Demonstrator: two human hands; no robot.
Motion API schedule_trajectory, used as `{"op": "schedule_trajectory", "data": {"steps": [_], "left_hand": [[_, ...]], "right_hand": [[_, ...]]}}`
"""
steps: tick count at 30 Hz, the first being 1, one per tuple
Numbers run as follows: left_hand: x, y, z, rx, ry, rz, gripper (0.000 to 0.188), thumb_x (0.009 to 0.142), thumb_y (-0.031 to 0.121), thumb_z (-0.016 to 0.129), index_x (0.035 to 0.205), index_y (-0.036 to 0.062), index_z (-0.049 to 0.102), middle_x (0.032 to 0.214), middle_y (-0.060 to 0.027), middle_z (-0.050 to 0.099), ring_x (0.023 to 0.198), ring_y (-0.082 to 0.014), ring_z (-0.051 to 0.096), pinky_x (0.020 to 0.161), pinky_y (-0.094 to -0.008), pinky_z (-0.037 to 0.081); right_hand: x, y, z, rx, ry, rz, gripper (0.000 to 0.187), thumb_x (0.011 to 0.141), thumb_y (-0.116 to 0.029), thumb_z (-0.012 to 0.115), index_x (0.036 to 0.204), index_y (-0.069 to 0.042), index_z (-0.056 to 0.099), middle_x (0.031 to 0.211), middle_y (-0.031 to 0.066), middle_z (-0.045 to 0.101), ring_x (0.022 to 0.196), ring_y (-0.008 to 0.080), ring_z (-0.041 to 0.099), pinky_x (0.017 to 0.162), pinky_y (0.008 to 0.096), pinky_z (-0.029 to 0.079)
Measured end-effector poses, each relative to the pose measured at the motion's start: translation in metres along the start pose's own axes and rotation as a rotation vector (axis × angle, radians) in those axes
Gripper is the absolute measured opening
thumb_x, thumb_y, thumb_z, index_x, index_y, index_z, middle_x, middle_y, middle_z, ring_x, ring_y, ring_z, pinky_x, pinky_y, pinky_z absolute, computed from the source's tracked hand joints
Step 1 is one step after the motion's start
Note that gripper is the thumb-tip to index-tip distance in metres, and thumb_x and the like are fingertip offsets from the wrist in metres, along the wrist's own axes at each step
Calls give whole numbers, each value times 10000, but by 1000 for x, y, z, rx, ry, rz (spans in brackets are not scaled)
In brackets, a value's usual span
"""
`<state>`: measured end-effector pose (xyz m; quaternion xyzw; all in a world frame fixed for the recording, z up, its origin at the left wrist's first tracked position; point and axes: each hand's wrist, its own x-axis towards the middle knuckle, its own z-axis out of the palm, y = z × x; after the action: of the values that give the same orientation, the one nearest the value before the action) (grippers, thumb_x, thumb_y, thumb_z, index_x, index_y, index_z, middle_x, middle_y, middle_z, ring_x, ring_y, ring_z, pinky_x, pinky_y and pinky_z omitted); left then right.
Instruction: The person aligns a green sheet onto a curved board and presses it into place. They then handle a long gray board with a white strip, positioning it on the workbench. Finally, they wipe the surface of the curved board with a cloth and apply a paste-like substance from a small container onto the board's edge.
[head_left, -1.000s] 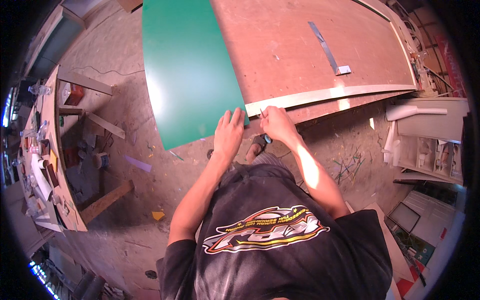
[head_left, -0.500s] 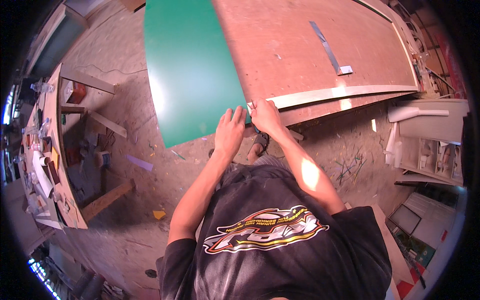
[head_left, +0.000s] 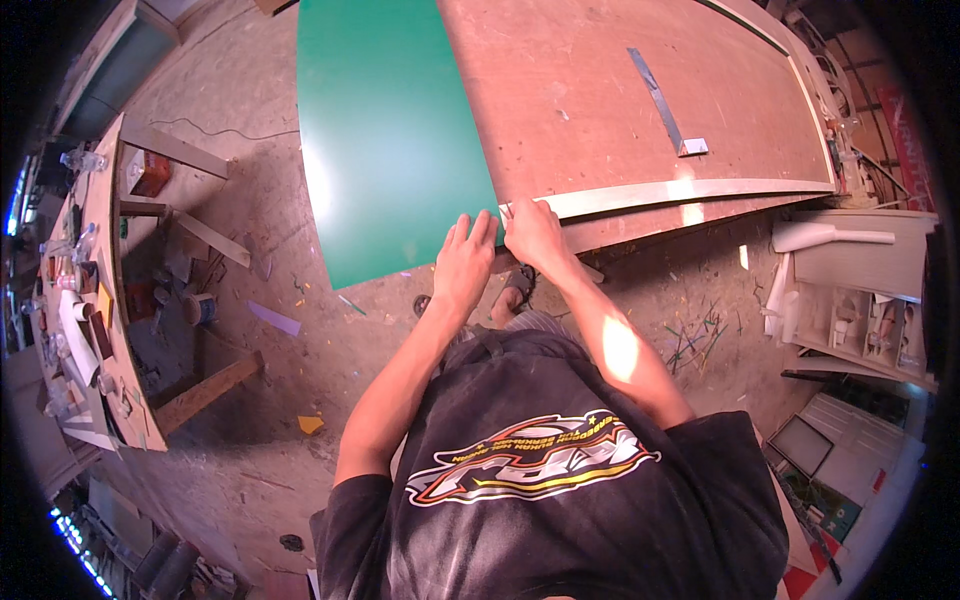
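The green sheet lies over the left end of the reddish-brown counter. Near its close right corner, the person's left hand presses flat, fingers extended. The right hand is curled just beside that corner (what it grips, I can't tell from here). A square lies farther off on the counter.

The person's left forearm rises from lower centre-left; the left hand, at frame centre, is palm down, fingers extended toward the top. The right forearm, sunlit in one patch, slants up-left from lower right. The right hand, fingers curled, lies just beside the left.
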<state>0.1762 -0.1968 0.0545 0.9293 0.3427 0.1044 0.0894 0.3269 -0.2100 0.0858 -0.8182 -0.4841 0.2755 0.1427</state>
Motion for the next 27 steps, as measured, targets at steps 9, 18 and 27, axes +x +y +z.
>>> {"op": "schedule_trajectory", "data": {"steps": [9,18,27], "left_hand": [[1,-1,-1,7,-28,18,554,772,-4,615,1316,27,516,1338,-73,503,1200,-320,506,948,-355,523],[0,0,-7,22,-64,40,525,796,27,608,1311,-17,514,1345,-100,486,1214,-335,509,1004,-373,481],[3,-5,-17,4,-81,108,564,798,60,630,1341,23,481,1346,-83,477,1202,-339,499,814,-359,602]], "right_hand": [[-31,15,-2,-68,-128,-49,128,814,-52,582,863,46,647,866,294,654,874,446,658,769,501,527],[1,67,-53,74,179,16,135,865,-65,582,938,27,650,818,204,694,823,355,698,759,424,545],[65,60,-64,-175,538,-447,417,833,-68,614,1238,12,563,1088,245,659,1062,399,620,929,445,491]]}}
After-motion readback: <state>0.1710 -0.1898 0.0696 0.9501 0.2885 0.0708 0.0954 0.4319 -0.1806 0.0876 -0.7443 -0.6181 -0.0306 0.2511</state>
